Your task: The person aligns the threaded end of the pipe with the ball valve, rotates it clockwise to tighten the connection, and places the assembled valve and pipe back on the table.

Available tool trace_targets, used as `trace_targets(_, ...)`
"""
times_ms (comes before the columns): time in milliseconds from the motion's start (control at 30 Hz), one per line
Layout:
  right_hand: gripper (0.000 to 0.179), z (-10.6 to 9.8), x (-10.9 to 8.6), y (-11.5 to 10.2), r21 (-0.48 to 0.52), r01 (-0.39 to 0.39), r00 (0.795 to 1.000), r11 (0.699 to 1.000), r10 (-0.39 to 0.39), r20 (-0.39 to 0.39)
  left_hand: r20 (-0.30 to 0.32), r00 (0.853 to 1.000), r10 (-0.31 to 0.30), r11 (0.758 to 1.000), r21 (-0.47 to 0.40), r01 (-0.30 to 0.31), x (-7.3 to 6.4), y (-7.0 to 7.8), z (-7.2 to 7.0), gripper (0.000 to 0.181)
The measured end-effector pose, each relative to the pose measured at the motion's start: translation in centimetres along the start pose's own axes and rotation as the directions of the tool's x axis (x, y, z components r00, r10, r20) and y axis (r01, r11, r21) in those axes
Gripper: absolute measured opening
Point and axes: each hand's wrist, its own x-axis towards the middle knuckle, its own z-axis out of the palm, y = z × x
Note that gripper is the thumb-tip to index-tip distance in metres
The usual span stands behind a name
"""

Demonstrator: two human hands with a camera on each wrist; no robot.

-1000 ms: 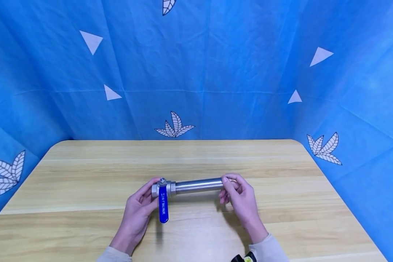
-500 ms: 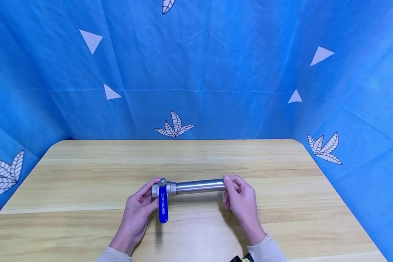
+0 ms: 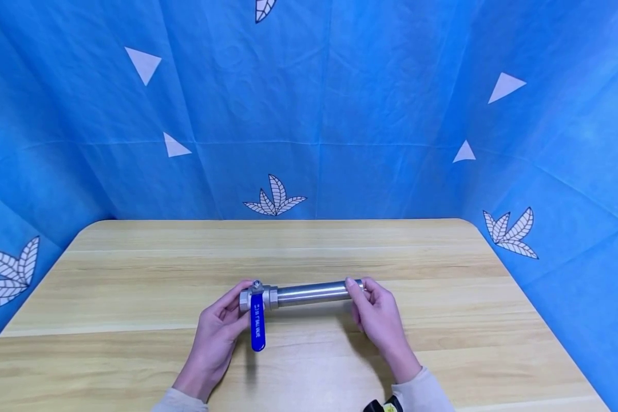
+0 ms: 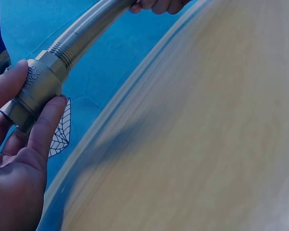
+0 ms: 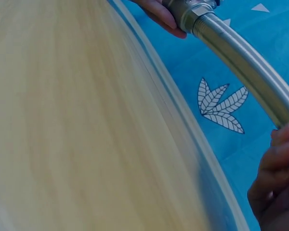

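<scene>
A metal ball valve (image 4: 38, 84) with a blue lever (image 3: 257, 323) is held above the table by my left hand (image 3: 218, 337), its fingers and thumb around the hexagonal end. From the valve's right side extends a shiny steel pipe (image 3: 314, 293); its threaded end (image 4: 62, 55) sits in the valve, with several threads showing in the left wrist view. My right hand (image 3: 378, 317) pinches the pipe's far right end, thumb on top and fingers curled behind. In the right wrist view the fingers (image 5: 279, 159) grip the pipe's near end, which is cut off by the frame.
Beneath the hands lies a light wooden table (image 3: 134, 274) with rounded far corners. A blue cloth (image 3: 391, 114) with white triangles and leaf prints stands behind it and along both sides. Near the right sleeve a black object (image 3: 383, 406) shows at the bottom edge.
My right hand's fingers have shifted on the pipe's end: the thumb moved right half a second ago, then back left. The left hand and the valve stay nearly still.
</scene>
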Motion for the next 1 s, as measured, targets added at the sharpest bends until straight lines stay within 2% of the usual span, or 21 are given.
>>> trace_targets(133,0.051,0.22,0.04,-0.10,-0.028,-0.014,1.000,1.000,0.013,-0.026,0.005,1.000,0.005,1.000,-0.006,-0.005,-0.06,0.00,-0.02,0.067)
trace_targets(267,0.043,0.32,-0.06,-0.31,-0.033,0.004,0.999,0.999,-0.005,-0.035,-0.002,1.000,-0.008,1.000,-0.005,0.008,-0.09,0.02,-0.03,0.068)
trace_targets(367,0.034,0.30,-0.16,-0.36,-0.021,0.051,0.999,0.998,-0.051,-0.008,-0.011,1.000,-0.021,1.000,-0.014,0.021,-0.08,0.08,-0.09,0.067)
trace_targets(533,0.045,0.05,-0.17,-0.07,0.024,0.111,0.992,0.993,-0.113,0.053,-0.024,0.999,-0.033,0.999,-0.031,0.033,-0.01,0.20,-0.06,0.067)
trace_targets(667,0.043,-0.16,-0.20,-0.07,0.071,0.134,0.989,0.988,-0.138,0.060,-0.018,0.999,-0.029,0.999,-0.030,0.029,-0.02,0.28,0.03,0.068)
trace_targets(833,0.022,-0.14,-0.19,-0.34,0.058,0.106,0.994,0.993,-0.108,0.022,-0.015,1.000,-0.022,1.000,-0.012,0.022,-0.11,0.40,0.04,0.069)
trace_targets(1000,0.023,-0.06,-0.30,-0.63,0.042,0.060,0.998,0.997,-0.059,-0.006,-0.013,0.999,-0.038,0.999,-0.004,0.038,-0.16,0.50,0.03,0.069)
